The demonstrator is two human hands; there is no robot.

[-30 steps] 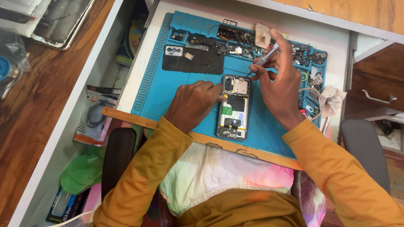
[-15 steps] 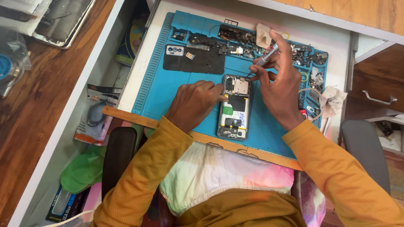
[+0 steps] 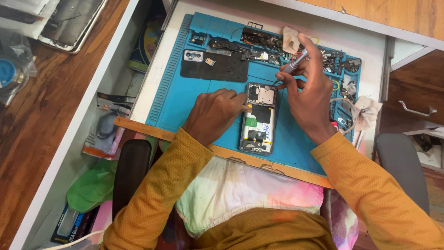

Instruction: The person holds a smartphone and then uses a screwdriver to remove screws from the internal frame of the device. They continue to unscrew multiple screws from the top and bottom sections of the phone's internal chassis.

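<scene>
Blue mat (image 3: 185, 99) covers the white worktop (image 3: 370, 44). Opened phone (image 3: 259, 118) lies at mat centre. Left hand (image 3: 215, 113) at its 9 o'clock, fingers loose, fingertips steadying its edge. Right hand (image 3: 310, 99) at 2 o'clock, grip clamped on screwdriver (image 3: 292, 67), tip at phone's top corner.

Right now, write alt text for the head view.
A person's left hand steadies an opened phone on a blue work mat, while the right hand holds a screwdriver to its upper edge. Small phone parts lie along the mat's far side.
</scene>
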